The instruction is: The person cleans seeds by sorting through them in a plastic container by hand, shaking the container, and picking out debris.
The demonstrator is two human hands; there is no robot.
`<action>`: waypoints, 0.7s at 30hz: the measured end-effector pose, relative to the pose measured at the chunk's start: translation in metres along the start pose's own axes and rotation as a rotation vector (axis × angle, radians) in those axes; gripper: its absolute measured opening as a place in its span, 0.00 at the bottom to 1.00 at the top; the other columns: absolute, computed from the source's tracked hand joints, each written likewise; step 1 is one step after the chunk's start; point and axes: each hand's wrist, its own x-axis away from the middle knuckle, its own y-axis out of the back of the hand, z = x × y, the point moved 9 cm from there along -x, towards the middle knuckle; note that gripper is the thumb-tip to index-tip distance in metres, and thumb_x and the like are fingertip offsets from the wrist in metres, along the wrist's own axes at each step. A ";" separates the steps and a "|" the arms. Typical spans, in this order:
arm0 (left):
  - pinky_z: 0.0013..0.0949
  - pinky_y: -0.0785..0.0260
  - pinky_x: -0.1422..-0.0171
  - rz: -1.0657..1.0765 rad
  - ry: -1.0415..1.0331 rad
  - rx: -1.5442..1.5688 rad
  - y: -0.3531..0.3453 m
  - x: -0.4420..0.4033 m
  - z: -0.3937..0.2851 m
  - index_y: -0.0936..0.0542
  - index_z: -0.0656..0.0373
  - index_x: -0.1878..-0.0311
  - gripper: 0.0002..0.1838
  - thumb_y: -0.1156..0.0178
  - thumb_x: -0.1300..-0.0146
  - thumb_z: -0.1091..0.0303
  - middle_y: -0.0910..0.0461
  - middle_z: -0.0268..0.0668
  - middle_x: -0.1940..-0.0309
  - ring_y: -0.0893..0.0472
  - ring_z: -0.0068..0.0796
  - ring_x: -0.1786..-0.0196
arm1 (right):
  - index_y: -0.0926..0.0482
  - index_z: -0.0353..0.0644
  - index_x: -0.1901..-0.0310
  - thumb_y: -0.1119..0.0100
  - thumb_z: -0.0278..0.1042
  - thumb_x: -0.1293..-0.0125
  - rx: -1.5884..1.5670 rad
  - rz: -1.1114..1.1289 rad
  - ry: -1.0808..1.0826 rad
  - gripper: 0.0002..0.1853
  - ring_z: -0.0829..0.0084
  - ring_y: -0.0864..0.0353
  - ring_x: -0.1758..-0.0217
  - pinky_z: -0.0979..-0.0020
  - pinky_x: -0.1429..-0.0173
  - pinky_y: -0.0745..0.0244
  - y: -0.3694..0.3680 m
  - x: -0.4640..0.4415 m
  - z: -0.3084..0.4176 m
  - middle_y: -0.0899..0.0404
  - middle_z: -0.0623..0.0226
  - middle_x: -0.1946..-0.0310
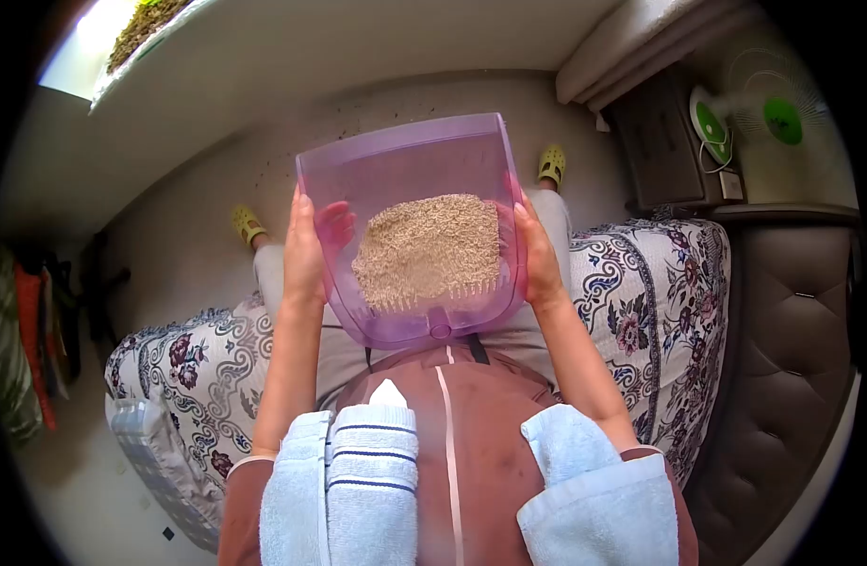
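My left hand (304,247) grips one side of a translucent purple container (405,148), fingers spread beneath its wall; granular tan material (433,245) lies inside, above my lap; my right hand (539,250) clasps the opposite side, thumb along the outer edge, finger spacing unclear.

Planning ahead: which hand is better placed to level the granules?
Probably the right hand: the granules lie nearer its side of the purple container, while the left hand holds the barer side.
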 end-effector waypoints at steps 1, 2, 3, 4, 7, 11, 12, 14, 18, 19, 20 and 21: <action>0.39 0.28 0.41 -0.020 0.043 0.004 0.001 0.000 0.002 0.48 0.41 0.24 0.29 0.61 0.24 0.48 0.22 0.43 0.52 0.21 0.34 0.51 | 0.47 0.40 0.26 0.61 0.32 0.25 0.042 -0.035 -0.001 0.27 0.72 0.31 0.34 0.72 0.29 0.40 -0.003 -0.002 0.005 0.31 0.63 0.36; 0.39 0.28 0.41 -0.009 0.012 0.036 0.000 0.000 -0.005 0.49 0.41 0.24 0.29 0.61 0.24 0.48 0.22 0.43 0.52 0.21 0.34 0.51 | 0.46 0.40 0.26 0.61 0.32 0.25 0.058 -0.018 0.018 0.27 0.73 0.32 0.34 0.72 0.30 0.40 -0.009 -0.002 0.015 0.31 0.63 0.35; 0.40 0.28 0.40 0.002 -0.016 0.068 -0.008 0.005 -0.025 0.49 0.41 0.24 0.29 0.60 0.24 0.48 0.22 0.43 0.52 0.21 0.35 0.50 | 0.46 0.40 0.26 0.61 0.32 0.25 0.073 -0.001 0.034 0.27 0.73 0.32 0.34 0.72 0.30 0.39 -0.025 0.000 0.034 0.32 0.63 0.35; 0.40 0.28 0.40 0.011 -0.048 0.102 -0.015 0.009 -0.045 0.49 0.41 0.24 0.29 0.60 0.24 0.47 0.22 0.44 0.52 0.21 0.35 0.50 | 0.46 0.40 0.26 0.60 0.32 0.25 0.090 0.018 0.051 0.27 0.74 0.32 0.34 0.72 0.30 0.39 -0.041 0.001 0.054 0.32 0.64 0.35; 0.39 0.29 0.42 0.123 -0.373 0.190 -0.035 0.039 -0.116 0.51 0.44 0.23 0.30 0.63 0.24 0.46 0.21 0.42 0.53 0.20 0.34 0.52 | 0.48 0.40 0.26 0.57 0.33 0.25 0.004 0.264 0.354 0.29 0.74 0.34 0.31 0.71 0.29 0.40 -0.087 0.026 0.107 0.37 0.64 0.31; 0.39 0.32 0.38 0.215 -0.317 0.113 -0.026 0.002 -0.058 0.52 0.42 0.23 0.30 0.63 0.23 0.46 0.23 0.44 0.50 0.22 0.35 0.47 | 0.47 0.39 0.26 0.59 0.33 0.25 0.074 0.109 0.298 0.28 0.71 0.45 0.25 0.68 0.23 0.53 -0.022 0.002 0.045 0.42 0.64 0.28; 0.38 0.32 0.38 0.186 -0.268 0.152 -0.024 0.001 -0.048 0.52 0.42 0.23 0.30 0.63 0.23 0.47 0.22 0.43 0.50 0.21 0.34 0.49 | 0.47 0.39 0.26 0.59 0.33 0.25 0.057 0.111 0.255 0.28 0.72 0.44 0.25 0.69 0.23 0.52 -0.018 0.002 0.040 0.41 0.64 0.28; 0.37 0.31 0.39 0.161 -0.175 0.124 -0.020 -0.004 -0.024 0.51 0.42 0.23 0.30 0.62 0.24 0.47 0.22 0.43 0.51 0.21 0.34 0.49 | 0.46 0.38 0.26 0.60 0.33 0.25 0.041 0.055 0.140 0.27 0.72 0.42 0.26 0.70 0.24 0.51 -0.004 0.009 0.024 0.40 0.63 0.29; 0.39 0.28 0.43 0.050 0.020 0.065 -0.017 -0.004 -0.005 0.49 0.41 0.24 0.29 0.60 0.24 0.48 0.21 0.40 0.55 0.20 0.33 0.52 | 0.45 0.37 0.27 0.60 0.33 0.25 0.069 -0.022 0.043 0.27 0.72 0.39 0.28 0.72 0.25 0.47 -0.007 0.007 0.032 0.39 0.62 0.30; 0.38 0.27 0.44 0.028 0.063 0.072 -0.019 -0.001 -0.005 0.48 0.41 0.24 0.29 0.60 0.24 0.48 0.20 0.39 0.57 0.20 0.32 0.53 | 0.45 0.37 0.27 0.60 0.33 0.25 0.072 -0.026 0.038 0.27 0.72 0.38 0.28 0.73 0.26 0.46 -0.013 0.007 0.037 0.38 0.62 0.30; 0.39 0.27 0.44 0.047 0.026 0.099 -0.022 0.001 -0.015 0.49 0.40 0.24 0.29 0.60 0.24 0.47 0.20 0.40 0.56 0.20 0.33 0.53 | 0.45 0.37 0.27 0.60 0.33 0.25 0.101 -0.011 0.059 0.27 0.72 0.38 0.29 0.73 0.26 0.46 -0.020 0.010 0.048 0.38 0.62 0.30; 0.40 0.27 0.43 0.068 -0.009 0.127 -0.029 0.006 -0.034 0.50 0.40 0.23 0.30 0.60 0.24 0.47 0.20 0.40 0.55 0.20 0.34 0.52 | 0.45 0.38 0.27 0.59 0.33 0.25 0.130 0.001 0.081 0.27 0.73 0.37 0.29 0.73 0.26 0.45 -0.037 0.013 0.067 0.38 0.62 0.30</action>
